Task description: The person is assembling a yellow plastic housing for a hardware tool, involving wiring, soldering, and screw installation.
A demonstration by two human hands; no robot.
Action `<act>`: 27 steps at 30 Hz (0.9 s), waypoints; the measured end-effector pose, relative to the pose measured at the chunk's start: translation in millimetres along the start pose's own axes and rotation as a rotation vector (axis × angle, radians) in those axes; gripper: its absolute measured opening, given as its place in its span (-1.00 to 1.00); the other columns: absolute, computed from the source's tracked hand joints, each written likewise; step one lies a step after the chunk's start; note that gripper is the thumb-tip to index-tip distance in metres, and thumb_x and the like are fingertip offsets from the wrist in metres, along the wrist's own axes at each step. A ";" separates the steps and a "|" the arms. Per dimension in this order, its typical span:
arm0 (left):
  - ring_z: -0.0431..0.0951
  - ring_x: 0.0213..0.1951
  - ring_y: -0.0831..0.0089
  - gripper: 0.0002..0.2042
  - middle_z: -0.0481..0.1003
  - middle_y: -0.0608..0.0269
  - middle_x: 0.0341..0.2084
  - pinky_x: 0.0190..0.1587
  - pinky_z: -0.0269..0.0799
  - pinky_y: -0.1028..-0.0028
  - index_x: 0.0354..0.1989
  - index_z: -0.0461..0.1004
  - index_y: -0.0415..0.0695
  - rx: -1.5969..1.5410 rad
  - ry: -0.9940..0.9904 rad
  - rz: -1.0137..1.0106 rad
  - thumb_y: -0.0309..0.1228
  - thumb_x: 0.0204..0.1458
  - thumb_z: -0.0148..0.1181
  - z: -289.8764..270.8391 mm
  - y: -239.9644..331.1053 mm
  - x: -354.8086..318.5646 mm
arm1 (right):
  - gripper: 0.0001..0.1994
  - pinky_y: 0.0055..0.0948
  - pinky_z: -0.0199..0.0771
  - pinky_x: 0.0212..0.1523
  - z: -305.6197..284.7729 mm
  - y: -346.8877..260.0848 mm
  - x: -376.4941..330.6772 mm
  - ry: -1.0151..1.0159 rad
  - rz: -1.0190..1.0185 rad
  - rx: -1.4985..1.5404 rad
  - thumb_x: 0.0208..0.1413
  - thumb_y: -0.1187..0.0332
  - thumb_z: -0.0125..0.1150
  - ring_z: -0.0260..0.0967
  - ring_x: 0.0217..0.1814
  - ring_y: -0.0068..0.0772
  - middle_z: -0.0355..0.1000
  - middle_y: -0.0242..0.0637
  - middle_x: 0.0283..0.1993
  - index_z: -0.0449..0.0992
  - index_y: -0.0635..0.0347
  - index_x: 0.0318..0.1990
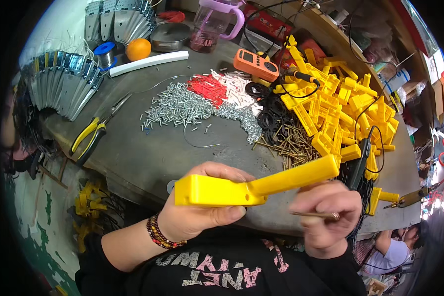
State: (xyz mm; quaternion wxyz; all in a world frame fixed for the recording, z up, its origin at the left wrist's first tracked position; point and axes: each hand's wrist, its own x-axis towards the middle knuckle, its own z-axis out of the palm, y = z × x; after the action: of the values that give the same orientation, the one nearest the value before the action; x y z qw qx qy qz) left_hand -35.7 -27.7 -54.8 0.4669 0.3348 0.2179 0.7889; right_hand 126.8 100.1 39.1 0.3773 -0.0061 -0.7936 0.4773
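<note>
My left hand (195, 214) grips a yellow plastic housing with a long handle (214, 191), its thumb along the lower edge. The handle part slants up to the right, and a small round hole shows near the joint. Just below the handle, my right hand (333, 209) pinches a long brass-coloured screw (314, 215), its shaft pointing left toward the housing and apart from it. Motion blurs the fingers of this hand. Beyond the handle lies a pile of similar long brass-coloured screws (301, 148).
Yellow plastic parts (345, 103) heap up at the right. Short silver screws (175, 106), red pieces (207, 89), white pieces (239, 89) and black rings (274, 116) lie mid-table. Pliers (96, 129), an orange meter (255, 64) and a lidded cup (209, 27) stand around them. Someone sits at lower right.
</note>
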 end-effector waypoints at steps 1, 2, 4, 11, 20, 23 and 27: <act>0.46 0.07 0.39 -0.61 0.44 0.06 0.02 0.14 0.38 0.39 0.01 0.35 -0.23 0.090 0.002 0.033 -0.55 0.02 0.34 2.1 -0.2 -1.9 | -0.67 -0.35 0.54 -0.19 -0.7 8.7 0.0 -0.095 -0.053 -0.034 0.02 0.59 0.34 0.55 -0.27 -0.19 0.57 -0.14 -0.26 0.47 0.15 -0.05; 0.46 0.07 0.39 -0.61 0.44 0.06 0.02 0.14 0.38 0.39 0.01 0.35 -0.23 0.095 0.005 0.029 -0.55 0.02 0.34 4.0 1.1 -2.0 | -0.67 -0.35 0.54 -0.19 -1.4 10.8 -1.3 -0.093 -0.052 -0.028 0.02 0.59 0.34 0.55 -0.27 -0.19 0.57 -0.14 -0.26 0.47 0.15 -0.05; 0.48 0.04 0.30 -0.59 0.43 -0.04 -0.01 0.10 0.39 0.33 -0.05 0.33 -0.16 0.302 -0.030 0.051 -0.54 -0.04 0.39 8.9 4.8 1.3 | -0.60 -0.39 0.59 -0.27 -4.9 14.3 -3.0 -0.245 -0.097 -0.293 -0.01 0.57 0.37 0.60 -0.29 -0.21 0.59 -0.14 -0.25 0.44 0.13 0.02; 0.46 0.08 0.38 -0.60 0.42 0.10 0.02 0.13 0.36 0.41 0.01 0.39 -0.21 0.321 -0.078 0.150 -0.64 -0.02 0.31 14.6 -3.0 5.9 | -0.49 -0.38 0.61 -0.25 -5.6 23.7 -10.9 -0.177 -0.129 -0.190 -0.06 0.61 0.39 0.61 -0.24 -0.21 0.59 -0.18 -0.20 0.46 0.02 0.10; 0.52 -0.02 0.35 -0.58 0.49 0.09 -0.10 0.12 0.39 0.34 -0.02 0.34 -0.22 0.437 0.085 0.018 -0.51 -0.02 0.39 25.9 10.8 5.8 | -0.51 -0.42 0.37 -0.55 2.1 11.7 -6.6 -0.393 -0.112 -0.704 -0.13 0.23 0.50 0.37 -0.64 -0.35 0.48 -0.31 -0.53 0.55 0.29 -0.04; 0.52 -0.03 0.43 -0.51 0.50 0.17 -0.11 0.12 0.37 0.36 0.04 0.32 -0.22 0.321 0.096 -0.163 -0.48 -0.05 0.42 23.2 23.8 13.2 | -0.60 -0.36 0.45 -0.27 -21.3 -13.8 7.6 -0.322 -0.504 -1.035 -0.15 0.25 0.42 0.42 -0.40 -0.46 0.48 -0.46 -0.36 0.59 -0.09 -0.05; 0.49 -0.01 0.50 -0.38 0.47 0.24 -0.07 0.10 0.37 0.42 0.15 0.25 -0.21 0.215 0.034 -0.353 -0.41 -0.07 0.44 31.1 26.6 22.2 | -0.67 -0.28 0.41 -0.06 -40.9 -10.1 23.6 -0.551 -0.454 -1.130 -0.17 0.27 0.28 0.43 -0.19 -0.36 0.51 -0.46 -0.16 0.64 -0.21 -0.15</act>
State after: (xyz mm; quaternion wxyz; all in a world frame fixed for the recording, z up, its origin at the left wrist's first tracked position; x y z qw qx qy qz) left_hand -36.2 -19.6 -9.0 0.5559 0.3259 0.3641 0.6725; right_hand 138.3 134.1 71.4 0.1908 0.0866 -0.9705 -0.1189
